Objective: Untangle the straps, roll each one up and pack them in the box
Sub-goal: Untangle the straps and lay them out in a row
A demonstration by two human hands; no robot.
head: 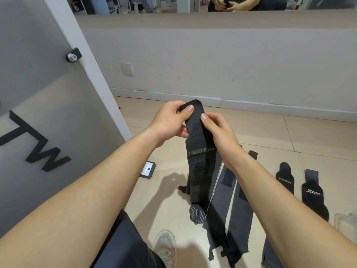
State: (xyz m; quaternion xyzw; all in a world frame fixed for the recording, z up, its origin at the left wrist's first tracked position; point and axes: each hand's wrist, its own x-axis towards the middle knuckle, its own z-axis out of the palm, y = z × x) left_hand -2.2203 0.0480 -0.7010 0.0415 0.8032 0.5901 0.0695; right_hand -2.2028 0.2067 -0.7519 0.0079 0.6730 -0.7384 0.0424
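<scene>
Both hands pinch strap (199, 151) top end: left hand (170, 120) at tip, right hand (218, 130) just below. Strap hangs vertical toward floor (173, 200); roll downward.

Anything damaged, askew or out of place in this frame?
The grey straps on the floor have ragged, frayed lower ends. Otherwise nothing stands out: left hand and right hand pinch the top of the black strap.

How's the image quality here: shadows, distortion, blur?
Head view: even indoor light with a soft shadow on the floor; head view: wide-angle lens bows the baseboard; head view: the held strap is sharp enough that its label reads; no strong glare.
</scene>
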